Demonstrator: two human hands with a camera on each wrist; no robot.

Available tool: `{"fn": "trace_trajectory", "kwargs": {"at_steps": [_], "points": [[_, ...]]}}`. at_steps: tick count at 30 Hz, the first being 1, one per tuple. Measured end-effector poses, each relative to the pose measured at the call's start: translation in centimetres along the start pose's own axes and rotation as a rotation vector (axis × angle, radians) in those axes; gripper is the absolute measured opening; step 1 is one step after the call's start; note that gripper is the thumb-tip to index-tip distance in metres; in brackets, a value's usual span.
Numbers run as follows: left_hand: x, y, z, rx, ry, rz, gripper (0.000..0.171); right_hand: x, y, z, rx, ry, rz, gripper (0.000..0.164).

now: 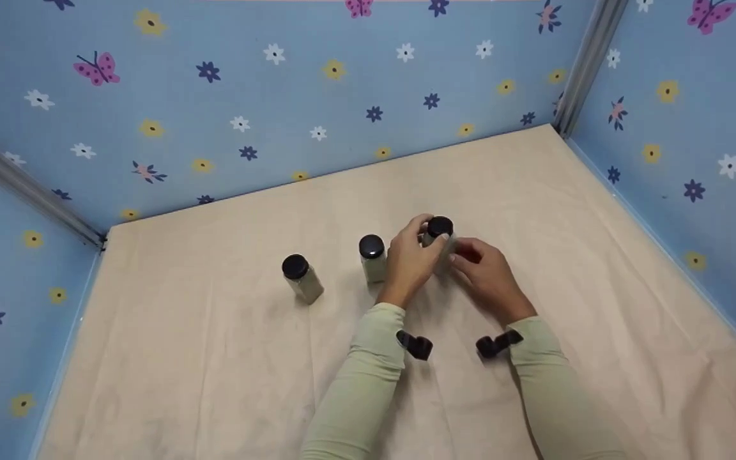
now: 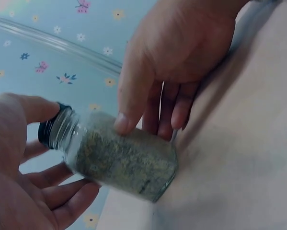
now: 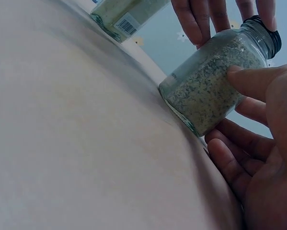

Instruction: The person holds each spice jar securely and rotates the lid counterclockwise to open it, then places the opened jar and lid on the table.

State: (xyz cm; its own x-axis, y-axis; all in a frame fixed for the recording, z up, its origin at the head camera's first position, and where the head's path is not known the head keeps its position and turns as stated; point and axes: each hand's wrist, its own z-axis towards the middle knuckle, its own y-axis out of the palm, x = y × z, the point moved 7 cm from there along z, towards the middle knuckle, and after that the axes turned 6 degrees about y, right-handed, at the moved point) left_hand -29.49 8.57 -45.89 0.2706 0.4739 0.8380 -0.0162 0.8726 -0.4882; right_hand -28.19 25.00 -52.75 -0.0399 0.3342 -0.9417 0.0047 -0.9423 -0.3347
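— Sleeves (image 1: pixel 352 390) in the foreground; where's the jar (image 3: pixel 205 91)?
— Upright between left hand (image 1: pixel 408 265), pinching its cap (image 1: pixel 440 225), and right hand (image 1: pixel 489 276), gripping its body from the right.
— Nearer hand?
— Neither; both touch it.

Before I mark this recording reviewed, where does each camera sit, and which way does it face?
Head: on the person's head, facing forward and down at the cloth, two standing jars, the held jar and flowered walls; left hand, right hand and sleeves show.
Left wrist: on that wrist, facing the held jar; left hand at the left, right hand at the top.
Right wrist: on that wrist, facing the same jar; right hand at the right, left hand at the top.
Both wrist views share this jar.
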Motion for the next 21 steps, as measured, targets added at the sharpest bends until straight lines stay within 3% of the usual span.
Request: {"fn": "trace_trajectory", "kwargs": {"at_steps": [8,16,21], "points": [[0.41,-0.06,0.23,0.036,-0.007,-0.025,0.042,-0.1,-0.01,0.12,-0.007,-0.003,0.028,0.03],[0.23,-0.35,0.36,0.072,-0.018,-0.122,0.035,-0.11,0.37,0.08,0.003,0.017,0.022,0.031],[0.85,-0.4,0.41,0.118,0.031,-0.131,0.034,0.04,0.21,0.1,0.014,0.031,0.028,0.031]]}}
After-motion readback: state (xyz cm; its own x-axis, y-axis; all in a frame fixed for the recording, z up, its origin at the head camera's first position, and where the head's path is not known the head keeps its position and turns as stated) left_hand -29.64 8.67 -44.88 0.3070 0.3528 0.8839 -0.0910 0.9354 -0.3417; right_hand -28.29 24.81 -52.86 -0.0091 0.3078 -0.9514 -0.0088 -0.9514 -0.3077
